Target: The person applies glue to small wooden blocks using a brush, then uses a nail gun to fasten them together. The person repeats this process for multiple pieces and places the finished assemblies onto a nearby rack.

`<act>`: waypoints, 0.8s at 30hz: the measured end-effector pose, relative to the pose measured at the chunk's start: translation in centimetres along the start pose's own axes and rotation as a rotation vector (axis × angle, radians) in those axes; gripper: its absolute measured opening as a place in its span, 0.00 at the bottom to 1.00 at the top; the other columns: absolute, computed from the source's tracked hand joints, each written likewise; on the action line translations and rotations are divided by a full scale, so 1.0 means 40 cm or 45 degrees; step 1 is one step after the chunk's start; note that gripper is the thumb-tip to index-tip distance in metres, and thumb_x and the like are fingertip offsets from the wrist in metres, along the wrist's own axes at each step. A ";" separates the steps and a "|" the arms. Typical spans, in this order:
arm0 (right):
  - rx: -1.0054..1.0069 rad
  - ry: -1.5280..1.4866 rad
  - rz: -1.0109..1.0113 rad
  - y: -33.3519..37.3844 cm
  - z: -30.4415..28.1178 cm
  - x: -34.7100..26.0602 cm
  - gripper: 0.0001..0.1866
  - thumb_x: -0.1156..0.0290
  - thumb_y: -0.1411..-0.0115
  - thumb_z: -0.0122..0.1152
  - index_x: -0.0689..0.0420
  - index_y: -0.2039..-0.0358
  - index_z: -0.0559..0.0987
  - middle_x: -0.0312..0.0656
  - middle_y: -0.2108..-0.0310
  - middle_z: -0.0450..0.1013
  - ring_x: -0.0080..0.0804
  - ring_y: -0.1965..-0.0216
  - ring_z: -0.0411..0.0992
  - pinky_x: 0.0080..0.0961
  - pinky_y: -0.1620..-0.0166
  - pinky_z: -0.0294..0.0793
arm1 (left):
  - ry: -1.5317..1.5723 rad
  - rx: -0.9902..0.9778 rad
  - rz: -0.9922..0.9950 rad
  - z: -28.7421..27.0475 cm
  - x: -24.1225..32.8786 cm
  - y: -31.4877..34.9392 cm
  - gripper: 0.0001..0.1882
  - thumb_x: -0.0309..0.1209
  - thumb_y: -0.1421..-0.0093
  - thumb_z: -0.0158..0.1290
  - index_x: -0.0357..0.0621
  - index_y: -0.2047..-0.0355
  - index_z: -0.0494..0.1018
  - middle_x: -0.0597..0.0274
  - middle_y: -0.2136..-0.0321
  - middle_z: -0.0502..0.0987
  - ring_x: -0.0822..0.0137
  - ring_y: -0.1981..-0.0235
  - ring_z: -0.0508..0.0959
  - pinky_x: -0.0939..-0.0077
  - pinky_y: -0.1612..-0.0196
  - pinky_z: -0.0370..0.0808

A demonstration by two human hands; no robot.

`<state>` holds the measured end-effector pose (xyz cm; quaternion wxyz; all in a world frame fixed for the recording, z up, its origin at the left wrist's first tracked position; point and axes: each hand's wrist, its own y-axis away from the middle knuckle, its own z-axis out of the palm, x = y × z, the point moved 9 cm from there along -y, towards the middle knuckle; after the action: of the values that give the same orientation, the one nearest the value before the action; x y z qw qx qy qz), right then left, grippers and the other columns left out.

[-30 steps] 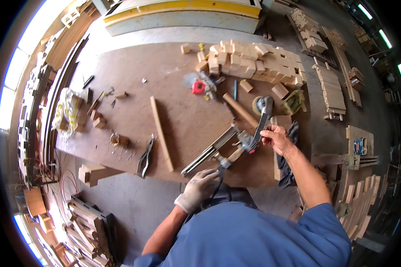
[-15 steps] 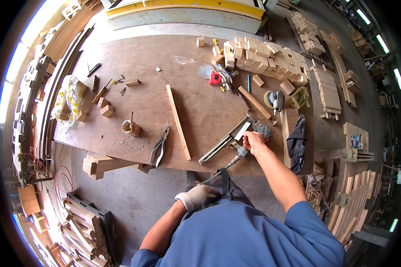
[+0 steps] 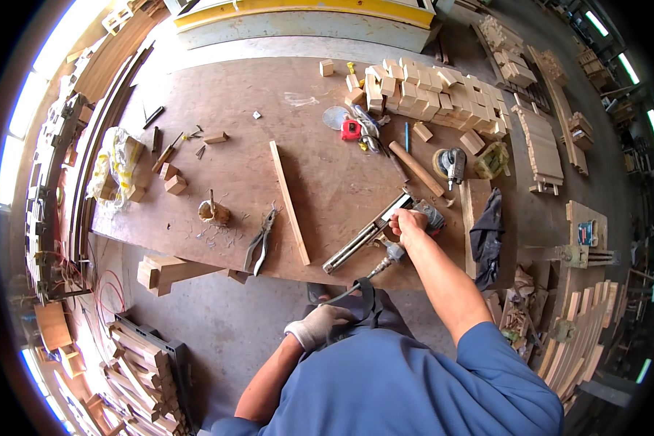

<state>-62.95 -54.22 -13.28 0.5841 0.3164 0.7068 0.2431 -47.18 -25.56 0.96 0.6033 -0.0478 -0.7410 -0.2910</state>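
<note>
In the head view, my bare right hand (image 3: 408, 222) is curled nearly closed over the nail gun (image 3: 368, 234), which lies by the table's (image 3: 218, 109) near edge, toward the near right corner; I cannot tell what my fingers have hold of. My gloved left hand (image 3: 318, 325) is loosely curled at my waist, off the near edge, beside the air hose (image 3: 345, 294); its grip is hidden from me. Left of the gun, a wooden strip (image 3: 289, 203) and pliers (image 3: 260, 243) lie near that same edge. A sander (image 3: 450, 166) sits toward the right edge, and wood blocks (image 3: 439, 98) fill the far right corner.
</note>
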 end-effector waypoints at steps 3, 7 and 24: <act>-0.018 -0.063 0.007 0.001 0.004 0.003 0.06 0.70 0.42 0.69 0.56 0.73 0.83 0.39 0.76 0.81 0.28 0.80 0.78 0.24 0.81 0.74 | 0.029 0.002 -0.039 0.005 -0.014 -0.007 0.18 0.29 0.38 0.58 0.37 0.48 0.81 0.47 0.54 0.84 0.50 0.53 0.84 0.62 0.45 0.78; -0.017 -0.029 0.007 -0.005 0.007 -0.001 0.06 0.70 0.41 0.69 0.57 0.72 0.83 0.40 0.76 0.81 0.27 0.80 0.78 0.23 0.81 0.74 | -0.007 0.011 0.034 0.005 -0.013 -0.011 0.17 0.28 0.37 0.57 0.37 0.48 0.81 0.47 0.53 0.84 0.49 0.53 0.84 0.62 0.44 0.78; -0.062 0.387 -0.344 0.110 -0.062 -0.058 0.13 0.63 0.32 0.70 0.61 0.66 0.82 0.38 0.78 0.78 0.26 0.82 0.76 0.24 0.81 0.73 | -0.192 -0.047 0.206 0.012 0.003 -0.014 0.20 0.28 0.42 0.59 0.38 0.49 0.81 0.50 0.49 0.82 0.45 0.47 0.79 0.59 0.40 0.77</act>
<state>-64.40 -52.83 -8.08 0.5053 0.1642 0.8169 0.2245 -47.87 -25.84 0.83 0.5665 -0.1401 -0.7725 -0.2505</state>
